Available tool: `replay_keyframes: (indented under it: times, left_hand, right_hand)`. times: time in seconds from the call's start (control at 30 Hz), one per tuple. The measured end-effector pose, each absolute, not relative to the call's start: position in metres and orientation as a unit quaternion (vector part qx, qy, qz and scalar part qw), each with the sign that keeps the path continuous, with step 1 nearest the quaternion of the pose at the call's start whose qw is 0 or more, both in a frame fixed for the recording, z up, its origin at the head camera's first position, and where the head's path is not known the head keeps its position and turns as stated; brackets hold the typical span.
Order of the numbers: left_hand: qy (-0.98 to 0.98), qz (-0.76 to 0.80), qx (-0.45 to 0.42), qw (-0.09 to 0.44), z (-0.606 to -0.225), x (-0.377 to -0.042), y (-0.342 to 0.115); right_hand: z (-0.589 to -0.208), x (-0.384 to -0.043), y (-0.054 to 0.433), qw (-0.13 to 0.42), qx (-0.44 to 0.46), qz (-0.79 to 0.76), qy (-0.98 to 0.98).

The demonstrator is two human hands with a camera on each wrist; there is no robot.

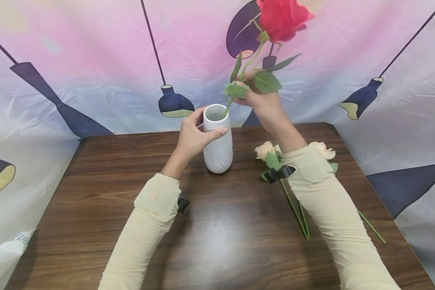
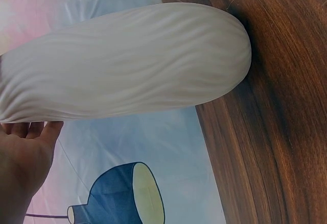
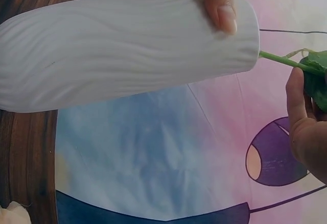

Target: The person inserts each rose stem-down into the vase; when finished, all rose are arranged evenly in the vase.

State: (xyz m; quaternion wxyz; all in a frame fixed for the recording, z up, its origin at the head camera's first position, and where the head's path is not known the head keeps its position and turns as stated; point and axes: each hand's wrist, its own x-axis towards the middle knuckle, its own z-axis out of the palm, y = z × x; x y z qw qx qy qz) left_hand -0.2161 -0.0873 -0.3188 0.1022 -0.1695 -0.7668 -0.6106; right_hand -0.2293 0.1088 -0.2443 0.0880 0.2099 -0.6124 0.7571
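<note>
A white ribbed vase [image 1: 218,149] stands upright on the wooden table. My left hand [image 1: 195,135] grips it near the rim, thumb across the front and fingers behind the far side; the left wrist view shows fingertips against the vase wall [image 2: 127,63]. Above and to the right, my right hand [image 1: 262,100] pinches the green stem of a red rose [image 1: 284,20]. The stem's lower end [image 1: 226,109] is inside the vase mouth, and the bloom rises high over the hand. In the right wrist view the stem [image 3: 278,58] enters the opening beside the fingers.
Two pale peach roses, one [image 1: 264,150] left of the right forearm and one [image 1: 323,150] right of it, lie on the table [image 1: 130,177] with stems toward the front. The right sleeve [image 1: 322,193] partly covers them. A printed cloth backdrop [image 1: 105,72] hangs close behind the table.
</note>
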Motion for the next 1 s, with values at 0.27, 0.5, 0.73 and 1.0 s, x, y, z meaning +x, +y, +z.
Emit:
replay_keyframes:
  times: [0.27,0.5,0.73,1.0]
  left_hand:
    - [-0.768,-0.608,-0.171,0.106,-0.318,-0.215,-0.087]
    - [-0.768,-0.607,-0.173,0.106,-0.319,-0.215,-0.087]
    - [-0.772,-0.602,-0.172,0.108,-0.318,-0.215,-0.086]
    - [-0.773,-0.599,-0.177,0.112,-0.319,-0.216,-0.085]
  right_hand:
    - [-0.245,-0.229,0.103,0.074,0.199,0.716,-0.665]
    - [-0.253,-0.229,0.101,0.066,0.196,0.671,-0.713]
    - [-0.256,-0.229,0.102,0.081,0.187,0.684,-0.701]
    - [-0.256,-0.230,0.101,0.156,0.184,0.721,-0.650]
